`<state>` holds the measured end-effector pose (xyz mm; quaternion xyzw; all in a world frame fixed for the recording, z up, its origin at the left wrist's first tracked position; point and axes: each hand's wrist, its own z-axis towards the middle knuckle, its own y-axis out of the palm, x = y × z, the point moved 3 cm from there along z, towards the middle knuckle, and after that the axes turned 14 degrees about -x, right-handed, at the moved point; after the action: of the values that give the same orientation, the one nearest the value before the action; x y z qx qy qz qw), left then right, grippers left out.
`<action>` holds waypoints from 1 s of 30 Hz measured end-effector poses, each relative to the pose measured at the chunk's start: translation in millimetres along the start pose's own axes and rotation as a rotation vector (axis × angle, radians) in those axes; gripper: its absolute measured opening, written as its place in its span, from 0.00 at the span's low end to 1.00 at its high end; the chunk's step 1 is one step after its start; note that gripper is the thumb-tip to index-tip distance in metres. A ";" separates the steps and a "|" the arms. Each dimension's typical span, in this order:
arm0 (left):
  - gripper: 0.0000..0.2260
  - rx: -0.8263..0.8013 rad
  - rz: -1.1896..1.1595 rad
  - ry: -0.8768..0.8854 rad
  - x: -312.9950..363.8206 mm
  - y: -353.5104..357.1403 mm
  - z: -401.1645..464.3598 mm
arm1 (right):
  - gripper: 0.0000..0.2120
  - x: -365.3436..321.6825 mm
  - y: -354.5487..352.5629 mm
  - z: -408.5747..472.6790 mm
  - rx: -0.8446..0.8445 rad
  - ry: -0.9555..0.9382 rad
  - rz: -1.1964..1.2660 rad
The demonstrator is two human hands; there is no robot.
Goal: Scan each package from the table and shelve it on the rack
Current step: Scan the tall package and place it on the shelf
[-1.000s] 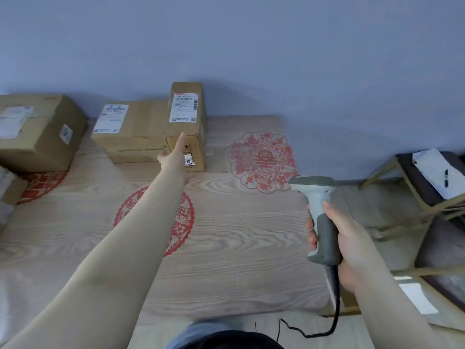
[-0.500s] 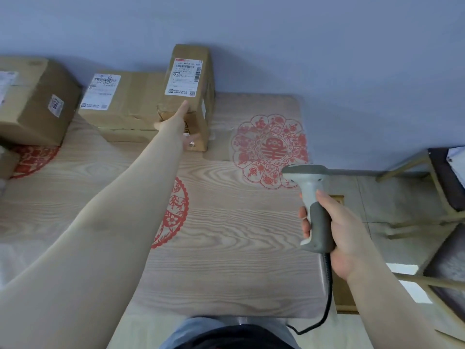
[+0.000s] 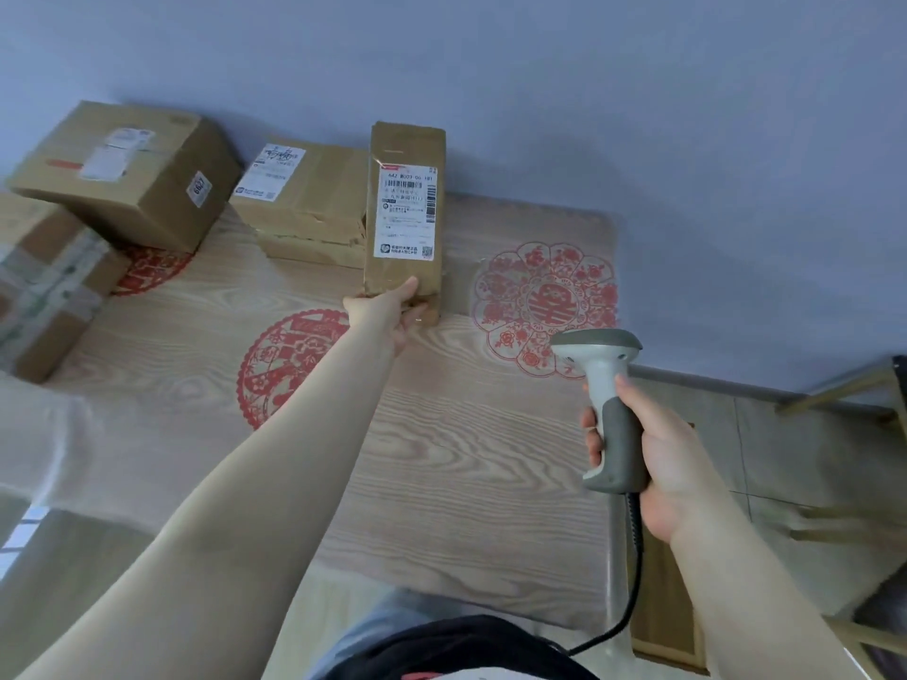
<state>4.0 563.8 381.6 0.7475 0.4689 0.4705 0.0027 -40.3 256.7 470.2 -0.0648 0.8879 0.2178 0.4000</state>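
1. The table (image 3: 441,463), wood-grained with red paper-cut motifs, fills the middle and runs to the blue-grey wall at the far side.
2. A big carton (image 3: 127,174) sits far left, with a taped box (image 3: 44,287) nearer at the left edge.
3. A flat carton (image 3: 304,203) lies against the wall, touching the left side of the narrow package (image 3: 405,218).
4. That narrow package stands tilted at the far middle, label facing the camera; the left hand (image 3: 387,311) grips its near lower end.
5. The right hand (image 3: 657,454) is wrapped round the handle of the scanner (image 3: 606,400), near right, well apart from the package, its cable hanging down.
6. Wooden chair legs (image 3: 834,390) show far right.
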 end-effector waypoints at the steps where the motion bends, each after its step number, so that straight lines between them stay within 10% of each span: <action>1: 0.22 0.000 -0.006 -0.013 -5.1 -0.6 -15.5 | 0.17 1.1 -0.3 -1.6 -0.015 0.004 -0.003; 13: 0.16 0.138 0.028 -0.087 -72.6 -96.3 -210.7 | 0.16 36.4 0.9 -29.2 -0.228 0.063 -0.119; 17: 0.35 0.210 0.492 -0.251 -72.7 -116.4 -228.5 | 0.16 50.3 6.8 -39.6 -0.277 0.083 -0.139; 21: 0.43 0.099 0.386 -0.240 -49.8 -112.2 -215.3 | 0.15 59.0 13.5 -48.4 -0.291 0.091 -0.162; 30: 0.24 -0.033 0.170 -0.187 -55.8 -96.1 -196.9 | 0.16 77.3 30.0 -67.0 -0.229 0.090 -0.188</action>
<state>-208.6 492.3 409.4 0.8248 0.3941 0.4050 0.0186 -146.6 258.8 462.3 -0.2028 0.8643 0.2761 0.3682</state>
